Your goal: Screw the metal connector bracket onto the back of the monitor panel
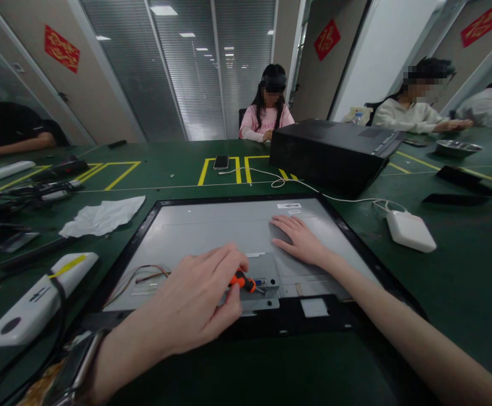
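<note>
A flat display panel [212, 223] with a grey metal back and black frame lies on the green table in front of me. My left hand [199, 287] grips an orange and black screwdriver [245, 281], its tip down at a metal bracket [267, 301] near the panel's front edge. The exact contact of the tip is too small to tell. Spread flat on the panel's right half, my right hand [299, 239] rests with its fingers stretched out. Thin coloured wires [134, 273] run over the panel left of the bracket.
Behind the panel stand a large black box [330, 152] and a phone [221, 162]. To the right lies a white charger [411, 230] with its cable. On the left are a crumpled tissue [104, 217], a white power strip [38, 299] and black cables. Several people sit around.
</note>
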The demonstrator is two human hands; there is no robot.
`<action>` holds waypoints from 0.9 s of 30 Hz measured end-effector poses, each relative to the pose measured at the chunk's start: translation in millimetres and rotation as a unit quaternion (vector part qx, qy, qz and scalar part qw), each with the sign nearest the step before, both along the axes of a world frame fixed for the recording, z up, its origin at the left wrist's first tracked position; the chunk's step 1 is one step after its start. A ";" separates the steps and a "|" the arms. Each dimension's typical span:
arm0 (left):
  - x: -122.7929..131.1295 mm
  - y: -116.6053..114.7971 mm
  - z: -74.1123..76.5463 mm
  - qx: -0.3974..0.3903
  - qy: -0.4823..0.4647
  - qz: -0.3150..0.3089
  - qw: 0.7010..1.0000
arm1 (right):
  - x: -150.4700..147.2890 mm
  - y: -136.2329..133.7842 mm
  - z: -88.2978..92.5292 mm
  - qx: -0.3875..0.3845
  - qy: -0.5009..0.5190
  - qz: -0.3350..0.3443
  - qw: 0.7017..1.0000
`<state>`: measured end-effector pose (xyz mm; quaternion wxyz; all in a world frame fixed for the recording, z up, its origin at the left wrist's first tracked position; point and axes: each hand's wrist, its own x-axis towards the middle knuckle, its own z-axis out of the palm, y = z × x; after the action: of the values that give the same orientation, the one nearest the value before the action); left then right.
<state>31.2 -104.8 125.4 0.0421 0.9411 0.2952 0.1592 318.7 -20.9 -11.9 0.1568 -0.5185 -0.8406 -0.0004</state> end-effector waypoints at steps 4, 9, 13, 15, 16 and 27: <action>0.7 -1.6 -7.2 0.030 0.000 -0.011 0.999 | 0.1 -0.2 0.2 0.000 0.002 0.002 1.000; 0.0 1.7 -15.0 0.100 -0.004 0.016 0.995 | 0.0 -0.4 0.0 0.001 0.008 0.003 1.000; -0.5 5.5 -15.2 0.144 -0.011 0.029 0.989 | 0.2 0.0 -0.9 0.002 0.010 0.004 1.000; -0.1 6.1 -13.6 0.126 -0.002 0.027 0.992 | 0.3 0.3 -1.1 0.001 0.010 0.005 1.000; 0.4 5.9 -12.8 0.108 0.002 0.022 0.994 | 0.4 0.4 -1.1 0.001 0.009 0.005 1.000; 7.2 -1.9 -10.2 -0.039 -0.024 -0.051 0.998 | -0.4 0.6 0.0 -0.005 0.008 -0.002 1.000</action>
<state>38.5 -106.7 115.2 0.0940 0.9484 0.2522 0.1679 318.3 -20.3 -11.9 0.1608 -0.5206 -0.8385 0.0072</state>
